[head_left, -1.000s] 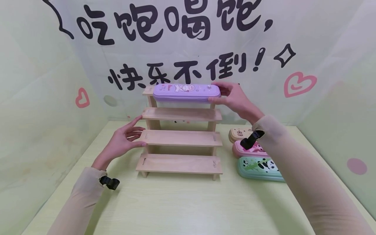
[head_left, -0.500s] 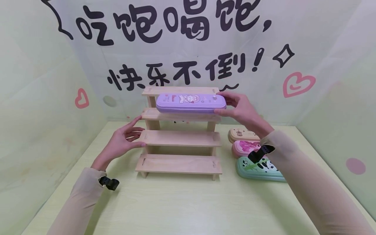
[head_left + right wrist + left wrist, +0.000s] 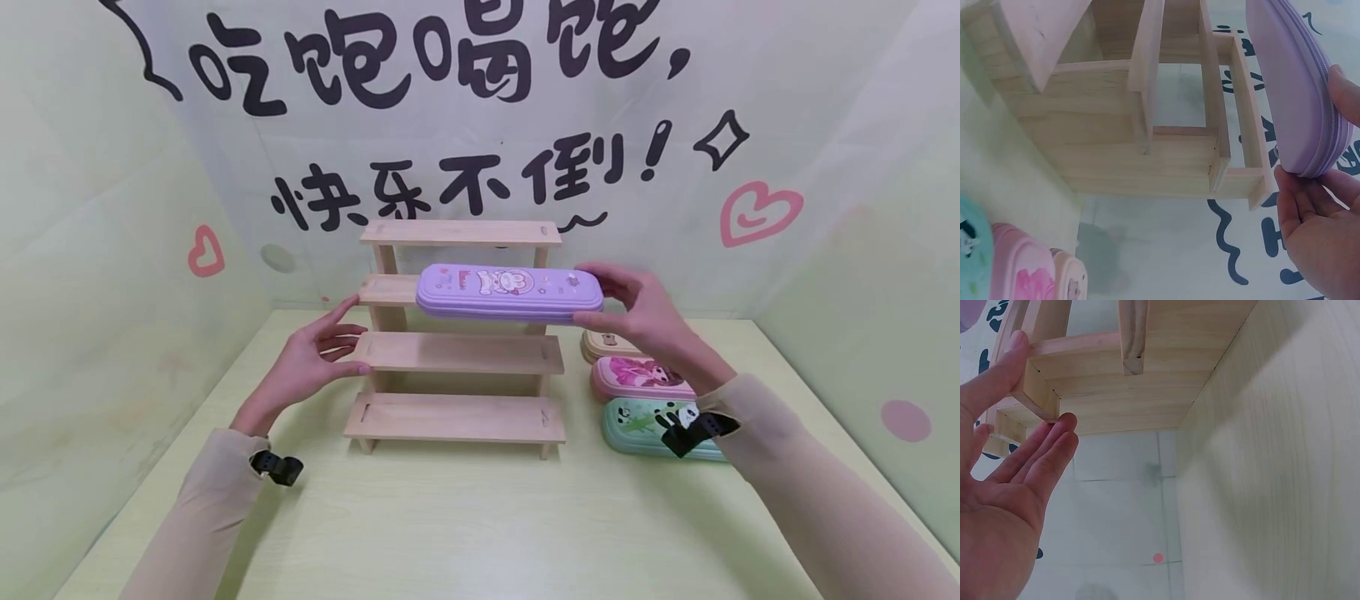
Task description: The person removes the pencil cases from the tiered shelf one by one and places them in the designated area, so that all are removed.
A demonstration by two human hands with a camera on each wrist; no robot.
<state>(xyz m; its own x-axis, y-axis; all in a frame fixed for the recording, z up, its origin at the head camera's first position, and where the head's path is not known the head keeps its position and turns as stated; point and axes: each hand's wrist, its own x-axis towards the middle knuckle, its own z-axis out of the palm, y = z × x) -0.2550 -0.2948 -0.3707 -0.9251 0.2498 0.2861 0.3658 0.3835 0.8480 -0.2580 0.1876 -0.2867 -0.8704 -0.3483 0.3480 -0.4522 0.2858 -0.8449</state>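
Observation:
My right hand [image 3: 645,312] pinches the right end of a purple zippered pencil case [image 3: 510,293] with a cartoon rabbit on its lid. The case hangs in the air in front of the second tier from the top of a four-step wooden display rack [image 3: 457,352]. In the right wrist view, the zip side of the pencil case [image 3: 1300,94] shows, apart from the rack. My left hand [image 3: 311,358] holds the rack's left side, its thumb and fingers about the ends of the middle tiers. In the left wrist view the left hand [image 3: 1016,481] touches a tier's end.
To the right of the rack lie a green panda pencil case [image 3: 637,425], a pink one [image 3: 637,377] and a cream one [image 3: 600,343], in a row from front to back. A printed cloth backdrop [image 3: 645,250] stands behind the pale table [image 3: 450,525].
My right hand has brought the purple pencil case off the top tier, downward, toward me and a little to the right. The left hand has stayed at the rack.

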